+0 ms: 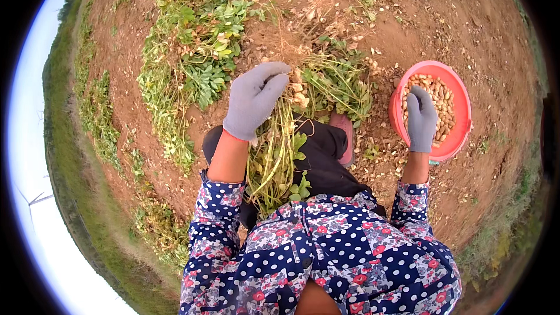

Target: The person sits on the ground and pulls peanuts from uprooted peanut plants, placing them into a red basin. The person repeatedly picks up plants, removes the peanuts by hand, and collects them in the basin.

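My left hand [259,98], in a grey glove, is closed on the root end of a bunch of peanut plants [275,157]. Its stems and leaves hang over my lap, and peanut pods [299,92] cluster just right of my fingers. My right hand [422,118], gloved too, is over a red plastic bucket [459,92] partly filled with peanuts [442,103]; its fingers are curled, and whether they hold a pod I cannot tell. More pulled peanut plants [341,78] lie on the soil between the left hand and the bucket.
A long heap of leafy peanut plants [188,52] stretches along the ground on the left. Dry roots and leaves [319,13] lie ahead on the brown soil. A pink shoe [344,135] shows beside my dark trouser leg [323,153]. Wind turbines stand far off at the left.
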A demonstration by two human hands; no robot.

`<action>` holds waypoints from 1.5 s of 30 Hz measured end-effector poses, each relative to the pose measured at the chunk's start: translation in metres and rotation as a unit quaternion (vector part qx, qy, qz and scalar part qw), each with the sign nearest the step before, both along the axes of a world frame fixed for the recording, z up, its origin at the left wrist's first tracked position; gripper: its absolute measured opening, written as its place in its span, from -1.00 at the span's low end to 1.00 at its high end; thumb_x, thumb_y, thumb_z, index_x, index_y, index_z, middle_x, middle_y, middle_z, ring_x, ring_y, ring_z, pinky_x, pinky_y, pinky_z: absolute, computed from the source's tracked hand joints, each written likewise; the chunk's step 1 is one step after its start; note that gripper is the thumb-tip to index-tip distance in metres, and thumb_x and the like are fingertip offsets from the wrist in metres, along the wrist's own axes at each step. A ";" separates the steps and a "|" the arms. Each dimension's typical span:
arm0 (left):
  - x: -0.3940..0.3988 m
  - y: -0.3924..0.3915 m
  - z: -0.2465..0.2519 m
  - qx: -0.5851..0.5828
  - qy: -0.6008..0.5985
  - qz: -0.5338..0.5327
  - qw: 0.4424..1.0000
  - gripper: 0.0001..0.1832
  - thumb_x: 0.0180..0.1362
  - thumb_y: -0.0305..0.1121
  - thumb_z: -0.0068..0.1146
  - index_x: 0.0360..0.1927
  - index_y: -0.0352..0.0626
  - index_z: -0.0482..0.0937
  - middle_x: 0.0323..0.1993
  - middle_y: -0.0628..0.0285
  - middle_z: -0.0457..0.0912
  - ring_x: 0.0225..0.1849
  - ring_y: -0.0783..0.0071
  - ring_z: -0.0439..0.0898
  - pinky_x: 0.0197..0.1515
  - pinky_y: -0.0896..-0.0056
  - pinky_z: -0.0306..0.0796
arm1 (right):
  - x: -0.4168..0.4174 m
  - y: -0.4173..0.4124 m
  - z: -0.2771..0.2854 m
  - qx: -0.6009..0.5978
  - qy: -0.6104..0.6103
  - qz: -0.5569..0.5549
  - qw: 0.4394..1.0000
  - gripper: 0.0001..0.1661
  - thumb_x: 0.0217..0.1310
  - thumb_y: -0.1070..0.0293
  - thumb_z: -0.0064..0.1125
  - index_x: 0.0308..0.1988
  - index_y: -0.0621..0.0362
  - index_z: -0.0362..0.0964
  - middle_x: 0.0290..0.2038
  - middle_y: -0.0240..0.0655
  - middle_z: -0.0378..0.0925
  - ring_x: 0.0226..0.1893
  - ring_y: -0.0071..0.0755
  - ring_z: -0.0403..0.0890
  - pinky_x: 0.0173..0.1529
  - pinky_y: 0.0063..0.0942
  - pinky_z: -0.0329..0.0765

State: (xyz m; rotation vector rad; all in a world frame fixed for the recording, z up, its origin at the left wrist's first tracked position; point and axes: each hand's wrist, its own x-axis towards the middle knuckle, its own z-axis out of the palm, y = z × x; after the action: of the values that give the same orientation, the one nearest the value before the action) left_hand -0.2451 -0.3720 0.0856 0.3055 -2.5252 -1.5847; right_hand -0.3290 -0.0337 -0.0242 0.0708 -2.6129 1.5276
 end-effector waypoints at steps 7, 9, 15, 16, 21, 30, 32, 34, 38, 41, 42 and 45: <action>0.001 0.020 0.019 -0.308 -0.042 -0.080 0.947 -0.72 -0.01 -0.25 0.28 -0.20 -0.07 0.65 -0.49 0.20 0.57 -0.45 0.31 0.56 -0.34 0.37 0.43 | 0.027 -0.158 0.032 0.016 0.069 0.310 0.948 -0.68 0.11 0.11 0.25 -0.19 0.06 0.53 -0.34 -0.27 0.56 -0.36 -0.19 0.63 -0.30 -0.33 0.52; 0.003 0.017 0.014 -0.359 0.004 -0.093 0.929 -0.77 -0.06 -0.24 0.27 -0.29 -0.03 0.64 -0.53 0.20 0.53 -0.45 0.20 0.57 -0.37 0.26 0.43 | 0.021 -0.170 0.020 0.054 0.112 0.345 0.930 -0.69 0.10 0.09 0.24 -0.23 0.03 0.53 -0.38 -0.29 0.55 -0.40 -0.17 0.61 -0.33 -0.30 0.51; -0.005 0.015 0.000 -0.465 0.020 -0.127 0.876 -0.89 -0.03 -0.29 0.12 -0.44 -0.03 0.61 -0.55 0.19 0.56 -0.45 0.13 0.60 -0.41 0.11 0.46 | 0.012 -0.159 0.031 0.030 0.143 0.319 0.936 -0.81 0.08 0.17 0.23 -0.32 0.00 0.56 -0.46 -0.34 0.52 -0.47 -0.19 0.59 -0.39 -0.29 0.50; -0.007 0.016 -0.002 -0.466 0.016 -0.120 0.876 -0.89 -0.02 -0.29 0.12 -0.46 -0.04 0.61 -0.56 0.18 0.55 -0.47 0.12 0.60 -0.42 0.10 0.46 | 0.012 -0.159 0.035 0.013 0.145 0.309 0.940 -0.83 0.09 0.19 0.23 -0.34 0.01 0.56 -0.46 -0.35 0.53 -0.47 -0.18 0.59 -0.40 -0.30 0.49; -0.010 0.022 -0.009 -0.449 0.060 -0.101 0.886 -0.88 0.04 -0.30 0.11 -0.52 -0.07 0.60 -0.56 0.15 0.55 -0.51 0.09 0.57 -0.47 0.11 0.43 | 0.017 -0.167 0.045 -0.194 0.127 0.246 0.941 -0.87 0.17 0.26 0.22 -0.32 0.05 0.54 -0.45 -0.27 0.52 -0.54 -0.26 0.55 -0.43 -0.34 0.46; 0.005 -0.009 -0.002 -0.190 0.049 -0.120 0.973 -0.88 0.15 -0.42 0.13 -0.34 -0.24 0.65 -0.54 0.16 0.51 -0.46 0.27 0.51 -0.35 0.34 0.36 | -0.007 -0.186 -0.007 -0.759 -0.313 0.331 0.466 -0.59 0.41 0.08 -0.10 -0.16 0.23 0.47 -0.15 -0.13 0.56 -0.17 -0.23 0.64 -0.27 -0.44 0.63; 0.008 -0.012 -0.001 -0.175 0.043 -0.092 0.979 -0.85 0.12 -0.37 0.19 -0.35 -0.24 0.66 -0.56 0.23 0.49 -0.49 0.41 0.48 -0.38 0.39 0.36 | 0.004 -0.170 0.035 -0.707 -0.284 0.255 0.595 -0.65 0.40 0.16 -0.11 -0.17 0.22 0.46 -0.07 -0.11 0.51 -0.14 -0.25 0.61 -0.32 -0.52 0.55; 0.007 -0.006 0.004 -0.159 0.006 -0.098 0.982 -0.82 0.07 -0.31 0.26 -0.36 -0.23 0.66 -0.56 0.23 0.48 -0.53 0.42 0.47 -0.42 0.42 0.36 | 0.015 -0.156 0.032 -0.649 -0.280 0.239 0.666 -0.67 0.35 0.20 -0.05 -0.13 0.25 0.46 -0.05 -0.11 0.51 -0.15 -0.27 0.61 -0.28 -0.51 0.56; 0.002 -0.001 0.008 -0.284 0.013 -0.148 0.947 -0.76 -0.09 -0.29 0.35 -0.33 -0.13 0.65 -0.52 0.23 0.51 -0.57 0.37 0.52 -0.47 0.42 0.39 | 0.040 -0.135 0.022 -0.380 -0.337 0.327 0.797 -0.69 0.23 0.27 0.15 -0.08 0.20 0.49 -0.22 -0.27 0.57 -0.30 -0.41 0.62 -0.30 -0.51 0.54; 0.002 0.000 0.005 -0.316 0.034 -0.162 0.934 -0.77 -0.11 -0.33 0.29 -0.30 -0.07 0.63 -0.48 0.23 0.54 -0.52 0.29 0.56 -0.45 0.34 0.41 | 0.074 -0.150 0.008 -0.195 -0.102 0.386 0.896 -0.72 0.17 0.31 0.20 -0.09 0.05 0.51 -0.36 -0.35 0.59 -0.42 -0.41 0.62 -0.36 -0.48 0.51; 0.003 -0.003 0.003 -0.316 0.034 -0.162 0.934 -0.77 -0.10 -0.34 0.27 -0.30 -0.06 0.63 -0.48 0.23 0.53 -0.51 0.28 0.56 -0.44 0.33 0.41 | 0.076 -0.157 0.014 -0.139 0.018 0.384 0.913 -0.71 0.11 0.33 0.18 -0.10 -0.01 0.50 -0.39 -0.31 0.54 -0.45 -0.31 0.60 -0.40 -0.39 0.50; 0.004 -0.008 0.002 -0.341 0.035 -0.166 0.925 -0.76 -0.07 -0.38 0.21 -0.25 -0.04 0.63 -0.46 0.22 0.54 -0.47 0.22 0.56 -0.42 0.29 0.42 | 0.076 -0.172 0.014 0.007 0.102 0.399 0.911 -0.72 0.10 0.32 0.16 -0.12 0.00 0.47 -0.44 -0.32 0.49 -0.45 -0.19 0.58 -0.44 -0.28 0.49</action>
State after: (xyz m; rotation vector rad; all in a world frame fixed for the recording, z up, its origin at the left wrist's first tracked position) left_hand -0.2411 -0.3799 0.0877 -0.2717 -2.9703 -0.6628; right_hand -0.2533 -0.2057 -0.0101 1.3634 -2.5294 1.5478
